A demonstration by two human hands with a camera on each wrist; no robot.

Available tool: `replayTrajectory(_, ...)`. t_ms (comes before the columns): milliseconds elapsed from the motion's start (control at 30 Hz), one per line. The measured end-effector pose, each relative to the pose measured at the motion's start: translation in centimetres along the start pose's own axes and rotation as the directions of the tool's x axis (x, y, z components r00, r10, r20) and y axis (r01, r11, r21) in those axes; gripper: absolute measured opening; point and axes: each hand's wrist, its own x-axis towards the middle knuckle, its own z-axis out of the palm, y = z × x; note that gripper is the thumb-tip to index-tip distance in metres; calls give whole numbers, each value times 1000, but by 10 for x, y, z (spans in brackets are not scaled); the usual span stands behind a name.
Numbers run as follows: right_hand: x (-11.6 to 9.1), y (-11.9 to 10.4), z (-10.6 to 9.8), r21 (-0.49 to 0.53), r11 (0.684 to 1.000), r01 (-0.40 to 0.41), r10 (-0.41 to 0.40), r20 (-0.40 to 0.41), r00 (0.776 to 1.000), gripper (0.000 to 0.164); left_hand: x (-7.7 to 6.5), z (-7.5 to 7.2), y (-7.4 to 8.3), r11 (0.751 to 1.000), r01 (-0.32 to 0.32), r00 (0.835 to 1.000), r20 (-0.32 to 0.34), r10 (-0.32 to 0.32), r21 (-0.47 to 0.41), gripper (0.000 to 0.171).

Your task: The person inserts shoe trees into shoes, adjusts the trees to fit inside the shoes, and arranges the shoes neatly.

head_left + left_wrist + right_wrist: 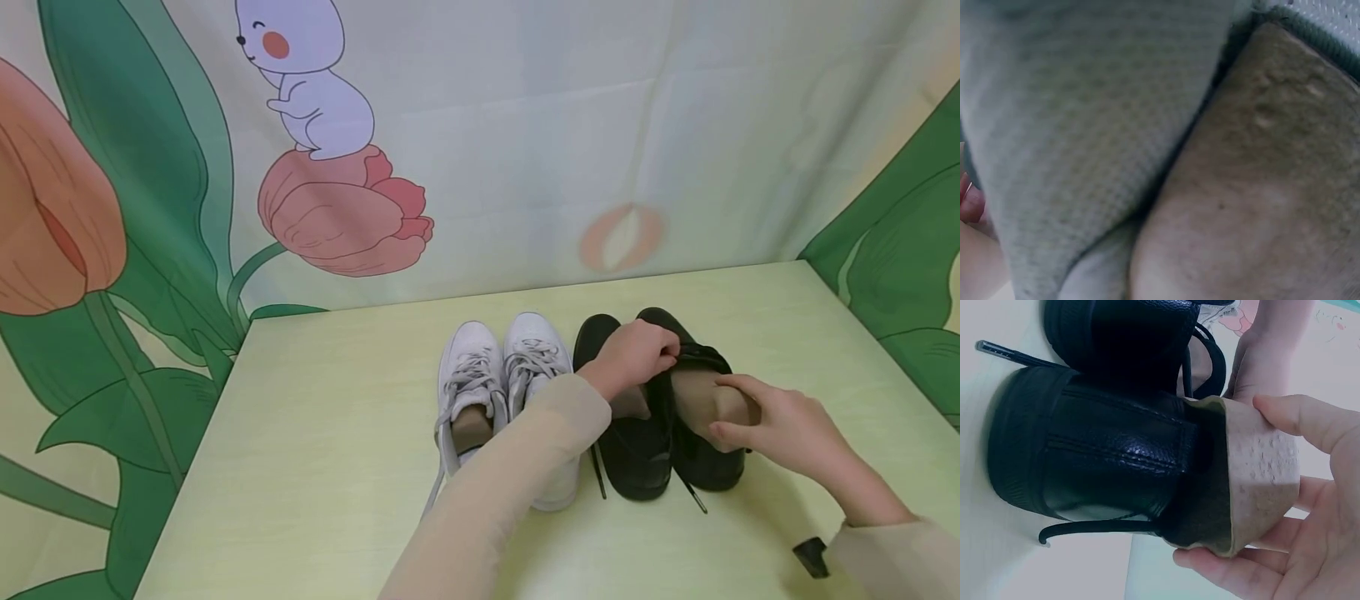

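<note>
A pair of black lace-up shoes stands side by side, toes pointing away. My left hand (636, 354) pinches the tongue of the right black shoe (711, 471) near the laces, its fingers curled. With thumb on one side and fingers on the other, my right hand (798, 425) grips a tan moulded shoe insert (1263, 469). The insert reaches into that shoe's opening and its rounded end rises above the heel. Another tan insert (630, 404) shows inside the left black shoe (637, 467), partly behind my left wrist. Black laces hang down beside the heels.
White lace-up sneakers (471, 350) stand to the left, with a tan insert (471, 427) in one; my left sleeve (480, 508) crosses over the other. A small black piece (812, 557) is beside my right cuff. The pale table (315, 450) meets a printed curtain (510, 192) behind.
</note>
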Motion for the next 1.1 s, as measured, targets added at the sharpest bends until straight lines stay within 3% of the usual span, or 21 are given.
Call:
replayTrajectory(400, 5, -6, -1, -60, 998, 8, -8, -3, 1000, 68, -2, -3, -1, 999, 19, 1000, 8, -18, -38, 14)
replayTrajectory(633, 13, -7, -4, -95, 995, 23, -19, 45, 999, 71, -3, -4, -1, 999, 16, 1000, 1, -16, -46, 14)
replayTrajectory(867, 20, -5, -3, -67, 998, -1, 7, 93, 996, 76, -2, -2, -1, 998, 27, 1000, 16, -26, -52, 15)
replayTrajectory(1100, 21, -4, 1, -72, 997, -21, 26, 76, 997, 76, -2, -2, -2, 998, 33, 999, 21, -32, -52, 16)
